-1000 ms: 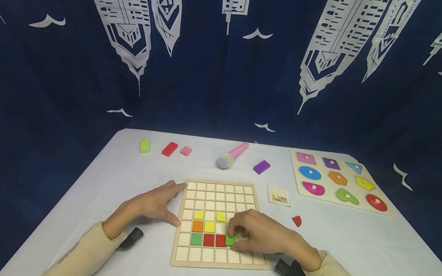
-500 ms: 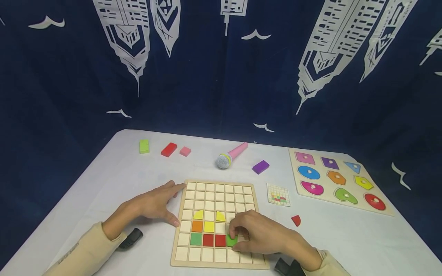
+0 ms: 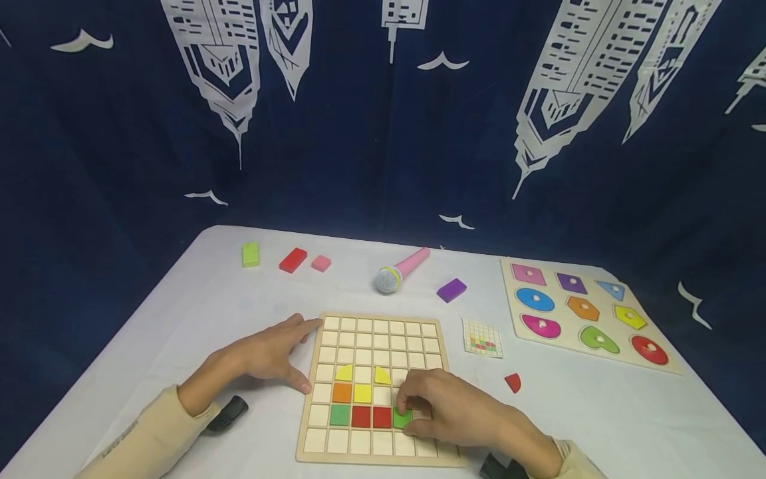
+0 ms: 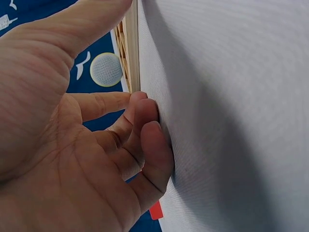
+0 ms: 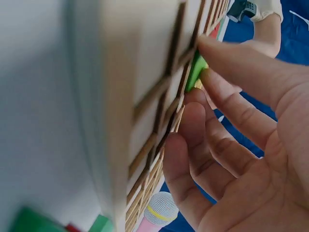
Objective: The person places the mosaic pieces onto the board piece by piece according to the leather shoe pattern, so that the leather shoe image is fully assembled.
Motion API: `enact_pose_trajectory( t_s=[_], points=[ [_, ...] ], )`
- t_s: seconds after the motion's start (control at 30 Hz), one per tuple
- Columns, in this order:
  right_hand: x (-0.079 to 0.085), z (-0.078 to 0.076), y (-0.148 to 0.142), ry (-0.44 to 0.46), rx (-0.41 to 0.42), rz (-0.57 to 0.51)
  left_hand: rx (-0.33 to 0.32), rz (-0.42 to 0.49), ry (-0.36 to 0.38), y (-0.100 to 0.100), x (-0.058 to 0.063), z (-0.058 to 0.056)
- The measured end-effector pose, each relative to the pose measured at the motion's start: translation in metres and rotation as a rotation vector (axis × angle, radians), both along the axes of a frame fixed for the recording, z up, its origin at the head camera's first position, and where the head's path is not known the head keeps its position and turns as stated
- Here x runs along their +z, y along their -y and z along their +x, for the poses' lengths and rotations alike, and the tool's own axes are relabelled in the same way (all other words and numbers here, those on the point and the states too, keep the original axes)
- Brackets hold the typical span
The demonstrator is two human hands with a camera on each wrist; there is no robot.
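A wooden grid board (image 3: pixel 364 340) lies on the white table. My left hand (image 3: pixel 269 352) rests at its left side, index fingertip by the far corner and thumb at the edge; the other fingertips meet the cloth in the left wrist view. Between thumb and index finger, my right hand (image 3: pixel 451 409) pinches a green square tile (image 3: pixel 401 419), sitting in the cell right of two red tiles (image 3: pixel 362 417). That green tile (image 5: pixel 194 72) looks slightly tilted in the right wrist view. An orange tile (image 3: pixel 342 393), a darker green tile (image 3: pixel 340 415) and several yellow pieces (image 3: pixel 362 394) occupy other cells.
Right of the board lie a pattern card (image 3: pixel 482 338) and a red quarter-round piece (image 3: pixel 512 382). A shape puzzle (image 3: pixel 565 342) is farther right. Behind are a toy microphone (image 3: pixel 399 271) and purple (image 3: pixel 451 290), red (image 3: pixel 293 260), pink (image 3: pixel 321 263) and lime (image 3: pixel 251 255) blocks.
The green tile has shifted slightly right, away from the red tile and into line with its cell, with my right hand still on it. My left hand stays put.
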State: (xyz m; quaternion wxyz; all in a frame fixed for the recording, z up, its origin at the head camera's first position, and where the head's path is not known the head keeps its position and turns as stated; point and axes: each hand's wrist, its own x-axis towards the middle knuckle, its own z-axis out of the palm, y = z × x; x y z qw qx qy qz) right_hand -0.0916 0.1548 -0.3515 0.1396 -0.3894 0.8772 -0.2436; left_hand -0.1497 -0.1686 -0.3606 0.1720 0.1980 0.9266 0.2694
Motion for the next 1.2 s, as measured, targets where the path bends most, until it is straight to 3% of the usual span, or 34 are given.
enact_pose_trajectory(
  t_s=[0.27,0.53,0.83,0.97,1.2],
  points=[
    [0.000,0.009,0.000,-0.133,-0.006,0.059,0.006,0.002,0.012,0.000,0.000,0.000],
    [0.004,0.012,-0.004,-0.113,-0.013,0.086,-0.002,-0.004,0.005,-0.002,0.000,-0.001],
    [0.005,0.021,-0.010,-0.209,0.016,0.165,-0.013,-0.006,-0.006,0.000,0.000,0.000],
    [0.007,0.023,-0.016,-0.179,0.016,0.188,-0.016,-0.008,-0.010,0.000,0.000,0.000],
    [0.012,0.018,-0.044,-0.030,-0.016,0.086,-0.015,-0.009,-0.011,0.000,0.000,0.000]
  ],
)
